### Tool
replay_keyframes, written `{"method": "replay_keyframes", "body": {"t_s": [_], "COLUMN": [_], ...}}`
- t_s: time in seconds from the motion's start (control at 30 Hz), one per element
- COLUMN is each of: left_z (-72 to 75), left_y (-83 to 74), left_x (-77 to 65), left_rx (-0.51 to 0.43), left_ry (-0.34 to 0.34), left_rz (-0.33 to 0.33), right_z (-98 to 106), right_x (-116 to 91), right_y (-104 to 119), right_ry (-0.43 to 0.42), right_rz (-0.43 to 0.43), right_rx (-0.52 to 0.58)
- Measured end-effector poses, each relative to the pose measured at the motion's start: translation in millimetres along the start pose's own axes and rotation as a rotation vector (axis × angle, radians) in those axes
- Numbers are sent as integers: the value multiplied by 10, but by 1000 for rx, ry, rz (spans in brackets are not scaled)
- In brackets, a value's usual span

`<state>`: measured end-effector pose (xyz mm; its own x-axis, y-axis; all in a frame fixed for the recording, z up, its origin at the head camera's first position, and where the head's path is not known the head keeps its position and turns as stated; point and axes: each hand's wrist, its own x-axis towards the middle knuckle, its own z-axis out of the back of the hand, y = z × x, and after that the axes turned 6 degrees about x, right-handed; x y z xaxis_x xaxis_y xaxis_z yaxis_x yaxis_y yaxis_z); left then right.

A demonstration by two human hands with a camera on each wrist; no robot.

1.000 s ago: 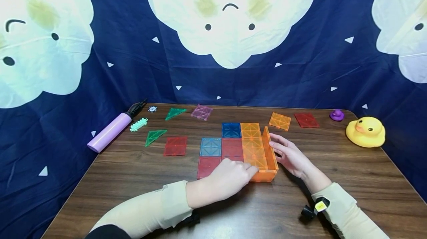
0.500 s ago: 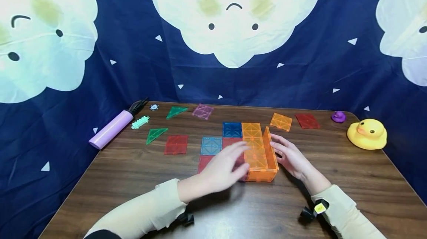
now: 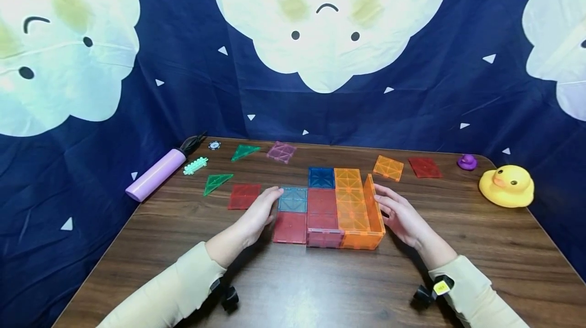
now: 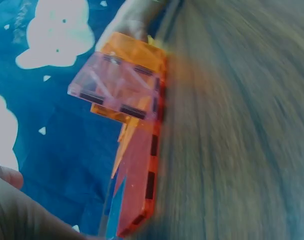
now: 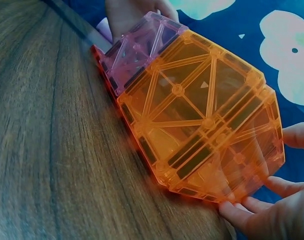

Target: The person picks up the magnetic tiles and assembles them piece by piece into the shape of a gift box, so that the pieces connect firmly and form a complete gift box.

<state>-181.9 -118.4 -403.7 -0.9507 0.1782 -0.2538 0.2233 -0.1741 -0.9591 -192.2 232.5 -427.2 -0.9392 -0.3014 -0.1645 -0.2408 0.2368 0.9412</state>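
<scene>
Clear magnetic tiles lie joined in a flat base, with red tiles (image 3: 290, 228), a light blue tile (image 3: 293, 200), a dark blue tile (image 3: 321, 177) and a column of orange tiles (image 3: 351, 202). Along the right side rises an orange wall (image 3: 374, 205). At the front, an upright orange tile (image 5: 179, 90) stands edge to edge with an upright purple tile (image 4: 116, 82). My right hand (image 3: 403, 220) touches the orange wall's outer face with extended fingertips (image 5: 234, 214). My left hand (image 3: 254, 218) is beside the base's left edge, fingers extended, holding nothing.
Loose tiles lie around: a red square (image 3: 244, 196), green triangles (image 3: 217, 183), a purple square (image 3: 281, 152), an orange square (image 3: 388, 168) and another red square (image 3: 425, 167). A lilac pump (image 3: 155, 174) lies at left; a yellow duck (image 3: 506, 186) and purple duck (image 3: 467, 161) sit at right.
My left hand has let go at the front wall and moved left to the base's far side, uncovering the upright purple tile. My right hand stays at the orange wall.
</scene>
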Motion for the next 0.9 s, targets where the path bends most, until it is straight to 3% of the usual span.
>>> {"method": "replay_keyframes", "body": {"t_s": [0.13,0.33,0.63,0.9], "left_z": [29,61,65,-40], "left_y": [-9,-36,-87,-20], "left_x": [-18,-47,-61,47], "left_rx": [-175,-276,-246,-203], "left_ry": [46,31,29,58], "left_rz": [17,33,7,7], "right_z": [2,14,36,21], "right_x": [4,1,-7,4], "right_y": [7,4,-6,-12], "right_ry": [4,16,21,7], "right_rz": [4,2,14,15], "right_rx": [8,5,12,-11]}}
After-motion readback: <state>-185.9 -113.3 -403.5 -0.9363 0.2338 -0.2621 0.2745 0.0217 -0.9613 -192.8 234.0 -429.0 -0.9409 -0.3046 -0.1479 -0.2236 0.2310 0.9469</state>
